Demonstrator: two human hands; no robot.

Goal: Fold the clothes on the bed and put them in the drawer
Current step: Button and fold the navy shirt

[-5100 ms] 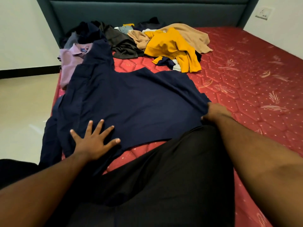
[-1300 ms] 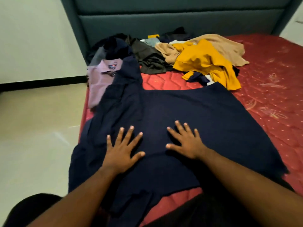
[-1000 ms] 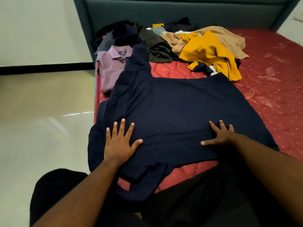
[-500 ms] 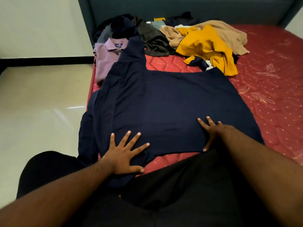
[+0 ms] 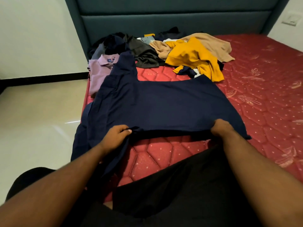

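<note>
A navy garment (image 5: 157, 102) is seen spread flat across a red quilted mattress (image 5: 262, 99), its near hem gripped at two places and lifted slightly off the bed. The hem is pinched by the left hand (image 5: 116, 136), fingers curled around a bunched fold of cloth, while the right hand (image 5: 223, 130) is closed over the same edge farther to the right. One long part of the garment is stretched toward the headboard (image 5: 164, 18), and its left side is draped over the mattress edge toward the pale tiled floor (image 5: 36, 115). Behind it, unfolded clothes are heaped near the headboard: a mauve polo shirt (image 5: 101, 69) just beside the navy cloth, a dark grey garment (image 5: 144, 54), a mustard top (image 5: 193, 58) and a tan piece (image 5: 211, 45). No drawer is in view.
</note>
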